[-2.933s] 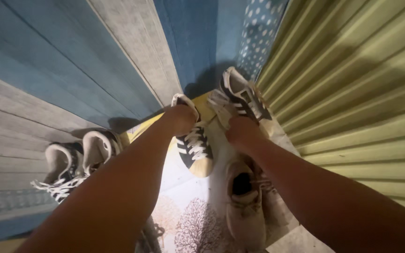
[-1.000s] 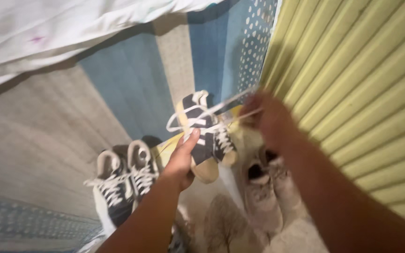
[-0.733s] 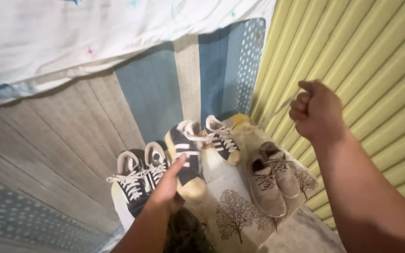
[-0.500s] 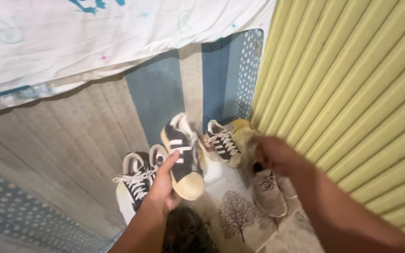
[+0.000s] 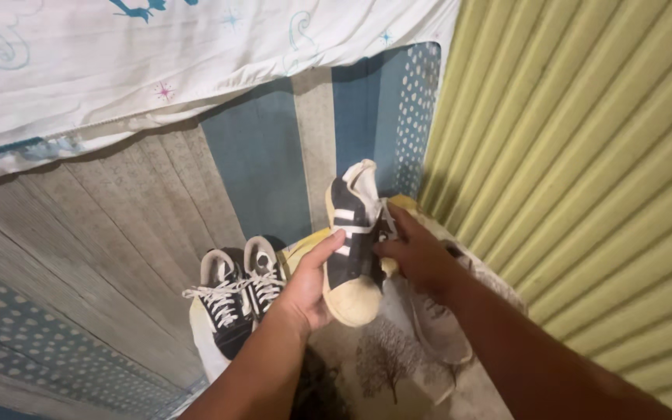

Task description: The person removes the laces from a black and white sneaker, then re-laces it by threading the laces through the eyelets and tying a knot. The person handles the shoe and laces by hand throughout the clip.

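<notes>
— Corrugated green metal wall [image 5: 585, 194] fills the right; blue-and-grey planked flooring [image 5: 118, 233] runs off to the far left, with a white printed sheet [image 5: 157, 54] hanging over it at the far side. What sits between them?

— On a tree-patterned mat [image 5: 386, 365] lie a black pair of sneakers with white laces [image 5: 235, 299], left, and a beige shoe [image 5: 437, 334], right, partly hidden by the forearm.

— And the shoe held up?

— Black-and-white striped sneaker [image 5: 354, 241] is held off the floor, its long axis running near to far, cream toe cap nearest the camera, heel far.

— Which hand has it?

— Left hand [image 5: 309, 284] is cupped under the sole's left edge, thumb on the side. Right hand [image 5: 414, 253] comes in from the right, fingers pinched at the lace area, touching the upper. Both are equally close; the shoe lies between them.
</notes>
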